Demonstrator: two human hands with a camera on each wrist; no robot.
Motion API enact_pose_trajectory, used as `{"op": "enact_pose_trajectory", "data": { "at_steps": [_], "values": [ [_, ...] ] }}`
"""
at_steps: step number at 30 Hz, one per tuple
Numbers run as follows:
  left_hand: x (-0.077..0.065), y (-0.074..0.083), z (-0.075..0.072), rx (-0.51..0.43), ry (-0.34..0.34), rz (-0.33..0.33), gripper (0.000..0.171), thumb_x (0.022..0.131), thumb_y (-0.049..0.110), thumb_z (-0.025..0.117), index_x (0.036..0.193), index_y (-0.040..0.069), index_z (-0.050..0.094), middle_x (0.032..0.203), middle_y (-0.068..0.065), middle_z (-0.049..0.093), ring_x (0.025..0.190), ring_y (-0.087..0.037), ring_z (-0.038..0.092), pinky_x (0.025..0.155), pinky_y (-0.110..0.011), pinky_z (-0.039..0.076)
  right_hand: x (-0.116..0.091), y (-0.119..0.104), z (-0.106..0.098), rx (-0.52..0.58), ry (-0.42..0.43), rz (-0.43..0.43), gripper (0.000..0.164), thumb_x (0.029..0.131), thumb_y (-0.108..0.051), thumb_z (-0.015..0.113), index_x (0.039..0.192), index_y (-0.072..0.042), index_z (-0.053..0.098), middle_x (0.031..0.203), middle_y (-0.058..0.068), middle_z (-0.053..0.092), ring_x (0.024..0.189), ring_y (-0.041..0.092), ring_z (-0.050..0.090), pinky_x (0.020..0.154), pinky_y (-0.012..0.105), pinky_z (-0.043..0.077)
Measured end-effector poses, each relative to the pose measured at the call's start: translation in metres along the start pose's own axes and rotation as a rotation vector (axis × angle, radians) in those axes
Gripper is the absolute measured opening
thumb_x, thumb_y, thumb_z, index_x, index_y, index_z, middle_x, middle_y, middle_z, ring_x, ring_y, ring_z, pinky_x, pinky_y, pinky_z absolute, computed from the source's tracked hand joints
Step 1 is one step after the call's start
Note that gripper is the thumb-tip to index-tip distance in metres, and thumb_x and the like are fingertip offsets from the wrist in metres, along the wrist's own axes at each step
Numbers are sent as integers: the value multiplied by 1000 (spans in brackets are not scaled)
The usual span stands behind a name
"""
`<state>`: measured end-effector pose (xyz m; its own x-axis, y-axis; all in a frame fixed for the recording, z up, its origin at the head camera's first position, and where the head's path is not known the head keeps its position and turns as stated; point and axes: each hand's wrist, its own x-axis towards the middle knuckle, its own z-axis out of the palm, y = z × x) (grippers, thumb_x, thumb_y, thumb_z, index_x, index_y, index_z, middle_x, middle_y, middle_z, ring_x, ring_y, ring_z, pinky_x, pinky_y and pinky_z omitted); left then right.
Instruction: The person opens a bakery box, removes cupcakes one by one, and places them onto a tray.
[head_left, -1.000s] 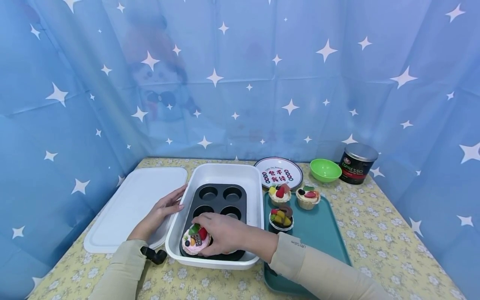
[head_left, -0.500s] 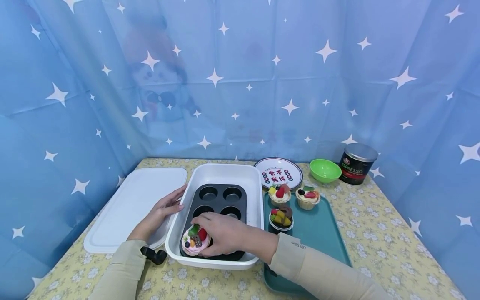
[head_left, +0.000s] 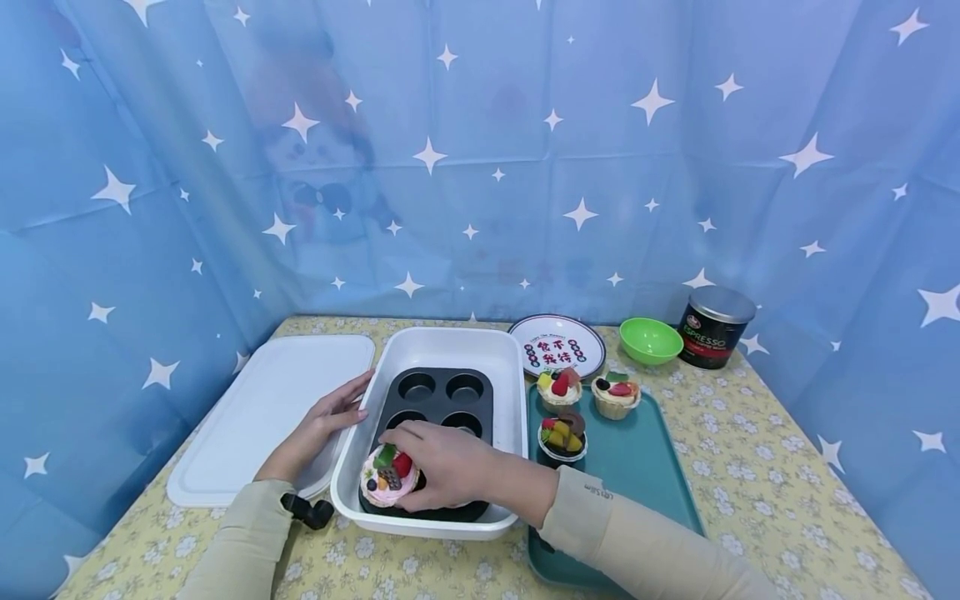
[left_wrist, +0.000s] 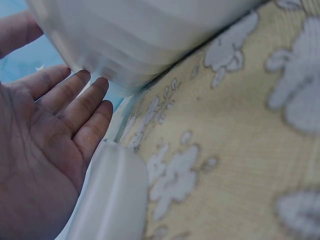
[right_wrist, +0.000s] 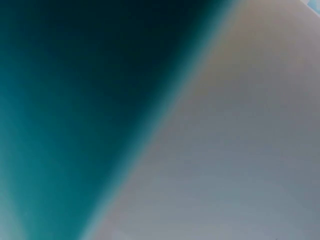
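Note:
In the head view my right hand [head_left: 446,467] grips a pink-frosted cupcake [head_left: 388,477] topped with fruit, at the near left cup of a dark muffin pan [head_left: 435,408]. The pan lies inside a white plastic bin [head_left: 510,392]; the hand covers part of its near half. My left hand [head_left: 322,425] rests against the bin's left side. In the left wrist view its fingers [left_wrist: 85,107] are nearly straight, with fingertips at the bin's outer wall [left_wrist: 145,35]. The right wrist view is blurred, and no hand shows in it.
A white lid [head_left: 262,408] lies on the left. To the right, a teal tray [head_left: 630,467] bears three fruit-topped cupcakes, including a dark one [head_left: 562,437]. Behind are a plate [head_left: 558,343], a green bowl [head_left: 651,342] and an espresso tin [head_left: 716,327].
The cupcake in my right hand has shifted very slightly left and up and tilted a little. The left hand and the other things have stayed put.

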<state>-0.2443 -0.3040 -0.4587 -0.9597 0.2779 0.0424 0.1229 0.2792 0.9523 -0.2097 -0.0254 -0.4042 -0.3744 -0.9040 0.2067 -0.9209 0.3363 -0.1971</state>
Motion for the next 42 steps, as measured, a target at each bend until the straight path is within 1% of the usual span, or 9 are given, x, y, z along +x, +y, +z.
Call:
{"op": "enact_pose_trajectory", "data": {
  "at_steps": [6, 14, 17, 23, 28, 34, 38, 42],
  "values": [
    [-1, 1, 0, 3, 9, -6, 68, 99, 30, 58, 161, 30, 28, 164, 0, 29, 149, -34, 28, 116, -63, 17, -1, -1, -5, 87, -22, 38, 80, 89, -49, 73, 151, -11, 41, 139, -1, 52, 112, 1, 54, 90, 13, 45],
    [0, -1, -1, -14, -8, 24, 67, 100, 29, 57, 160, 29, 28, 164, -1, 29, 148, -34, 28, 116, -63, 17, -2, -2, -10, 113, -23, 70, 81, 87, -54, 73, 151, -15, 41, 140, -2, 52, 114, 1, 55, 94, 17, 47],
    [0, -1, 0, -12, -11, 27, 68, 99, 28, 57, 161, 28, 28, 164, -2, 29, 149, -34, 27, 116, -63, 16, -4, -1, -12, 132, -14, 74, 81, 87, -54, 73, 151, -15, 42, 141, -2, 52, 115, 2, 55, 95, 18, 46],
    [0, 1, 0, -6, 2, 12, 68, 99, 30, 58, 160, 30, 29, 164, 0, 29, 150, -33, 26, 117, -63, 15, -9, 2, -17, 184, 13, 96, 81, 86, -54, 74, 151, -17, 43, 141, -2, 53, 116, 3, 56, 95, 21, 48],
    [1, 0, -1, -3, 6, 20, 67, 99, 30, 58, 160, 29, 30, 164, 0, 29, 150, -33, 25, 117, -63, 13, -15, 8, -20, 212, 44, 113, 80, 85, -54, 76, 149, -17, 45, 138, -4, 55, 116, 3, 57, 96, 24, 49],
    [0, -1, -1, -23, -2, 23, 67, 100, 29, 58, 160, 28, 29, 164, 0, 29, 150, -34, 25, 117, -63, 14, -24, 13, -26, 246, 58, 160, 81, 83, -56, 77, 150, -21, 45, 139, -4, 54, 118, 6, 57, 97, 28, 50],
    [0, -1, -1, -28, -2, 19, 68, 99, 29, 59, 160, 28, 29, 164, 1, 29, 149, -33, 26, 117, -62, 14, -31, 16, -31, 274, 79, 173, 81, 83, -52, 79, 149, -19, 46, 137, -3, 55, 116, 6, 57, 95, 28, 51],
    [0, -3, -1, -31, -3, 20, 69, 100, 29, 59, 161, 26, 28, 164, 0, 29, 149, -33, 28, 117, -61, 16, -39, 20, -36, 306, 101, 191, 79, 83, -49, 80, 148, -20, 46, 132, -4, 56, 112, 6, 57, 92, 30, 53]
  ]
}}
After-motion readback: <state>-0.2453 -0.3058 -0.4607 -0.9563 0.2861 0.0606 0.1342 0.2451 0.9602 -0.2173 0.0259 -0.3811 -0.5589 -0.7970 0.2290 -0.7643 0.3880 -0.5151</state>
